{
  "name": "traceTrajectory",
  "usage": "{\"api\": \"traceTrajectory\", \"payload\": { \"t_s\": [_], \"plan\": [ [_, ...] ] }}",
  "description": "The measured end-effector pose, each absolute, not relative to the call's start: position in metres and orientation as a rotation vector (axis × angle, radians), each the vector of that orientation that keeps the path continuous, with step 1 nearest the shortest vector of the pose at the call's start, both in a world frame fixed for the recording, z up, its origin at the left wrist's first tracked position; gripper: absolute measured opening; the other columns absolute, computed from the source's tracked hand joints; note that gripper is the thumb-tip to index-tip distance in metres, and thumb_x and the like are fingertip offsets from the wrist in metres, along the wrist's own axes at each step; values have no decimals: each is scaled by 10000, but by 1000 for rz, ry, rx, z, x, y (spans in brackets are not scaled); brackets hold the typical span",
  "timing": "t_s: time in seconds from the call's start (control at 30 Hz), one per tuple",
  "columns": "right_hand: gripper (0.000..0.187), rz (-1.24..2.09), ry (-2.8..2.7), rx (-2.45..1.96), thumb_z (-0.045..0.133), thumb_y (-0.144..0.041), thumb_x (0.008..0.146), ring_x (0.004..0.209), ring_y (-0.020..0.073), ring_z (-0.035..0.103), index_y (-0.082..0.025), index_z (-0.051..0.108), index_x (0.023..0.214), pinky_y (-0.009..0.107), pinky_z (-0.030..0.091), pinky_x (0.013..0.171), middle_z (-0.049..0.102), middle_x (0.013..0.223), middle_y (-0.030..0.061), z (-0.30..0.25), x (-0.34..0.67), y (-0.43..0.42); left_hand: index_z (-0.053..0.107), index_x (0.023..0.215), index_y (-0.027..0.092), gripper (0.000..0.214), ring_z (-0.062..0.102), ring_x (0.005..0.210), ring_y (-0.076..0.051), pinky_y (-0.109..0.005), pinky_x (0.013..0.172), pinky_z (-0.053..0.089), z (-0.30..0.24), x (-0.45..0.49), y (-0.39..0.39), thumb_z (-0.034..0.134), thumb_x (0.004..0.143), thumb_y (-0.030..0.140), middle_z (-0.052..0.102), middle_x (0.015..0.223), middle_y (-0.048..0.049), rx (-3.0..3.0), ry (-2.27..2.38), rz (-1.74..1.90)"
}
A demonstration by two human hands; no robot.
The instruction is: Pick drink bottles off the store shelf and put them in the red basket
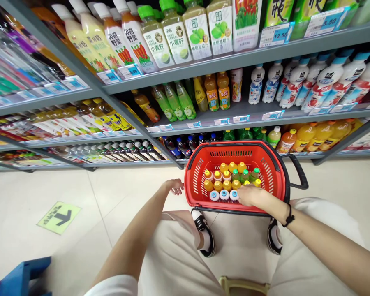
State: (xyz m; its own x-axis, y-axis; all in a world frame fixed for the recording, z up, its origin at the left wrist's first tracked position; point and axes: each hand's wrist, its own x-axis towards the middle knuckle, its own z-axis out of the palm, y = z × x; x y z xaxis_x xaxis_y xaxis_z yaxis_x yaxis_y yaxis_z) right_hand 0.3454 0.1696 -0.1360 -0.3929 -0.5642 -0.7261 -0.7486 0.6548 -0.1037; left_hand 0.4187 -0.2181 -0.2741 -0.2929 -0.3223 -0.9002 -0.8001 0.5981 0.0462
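A red plastic shopping basket (198,164) with a black rim stands on the floor between my feet. Inside are rows of small bottles: orange-capped bottles (227,185), green-capped bottles (244,176) and, nearest me, white-capped bottles (224,195). My right hand (248,194) reaches down into the basket's front right part, fingers bent together beside the rightmost visible white cap. Whatever these fingers hold is hidden beneath the hand. Just outside the basket's left end is my left hand (175,186), fingers loosely bent and apart, holding nothing.
Shelves (185,65) of drink bottles stretch across the view beyond the basket. The black basket handle (299,172) sticks out to the right. A floor sticker (59,217) with an arrow lies left, and a blue stool-like object (21,275) stands at the lower left.
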Motion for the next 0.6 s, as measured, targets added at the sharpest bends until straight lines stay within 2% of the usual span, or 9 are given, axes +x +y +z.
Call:
{"api": "traceTrajectory", "payload": {
  "t_s": [0.23, 0.37, 0.6],
  "plan": [
    [290, 286, 2079, -1031, 620, -317, 1056, 1161, 266, 711, -80, 726, 1185, 457, 571, 1014, 734, 1227, 171, -149, 346, 169, 674, 985, 115, 357, 684, 781, -155, -289, 703, 564, -275, 417, -217, 598, 1025, 462, 718, 898, -65, -887, 1877, 627],
    [278, 286, 2078, -1024, 611, -314, 1061, 1178, 257, 703, -94, 724, 1189, 461, 563, 1025, 731, 1250, 150, -145, 347, 171, 668, 1011, 111, 359, 688, 786, -151, -302, 735, 577, -272, 418, -218, 561, 1049, 452, 716, 918, -64, -901, 1876, 602],
    [285, 289, 2082, -1017, 607, -321, 1063, 1181, 253, 700, -100, 714, 1208, 460, 556, 1033, 725, 1270, 145, -134, 349, 174, 682, 1032, 120, 327, 696, 816, -152, -328, 782, 596, -267, 414, -213, 594, 1038, 434, 722, 954, -67, -896, 1875, 586]
  ]
}}
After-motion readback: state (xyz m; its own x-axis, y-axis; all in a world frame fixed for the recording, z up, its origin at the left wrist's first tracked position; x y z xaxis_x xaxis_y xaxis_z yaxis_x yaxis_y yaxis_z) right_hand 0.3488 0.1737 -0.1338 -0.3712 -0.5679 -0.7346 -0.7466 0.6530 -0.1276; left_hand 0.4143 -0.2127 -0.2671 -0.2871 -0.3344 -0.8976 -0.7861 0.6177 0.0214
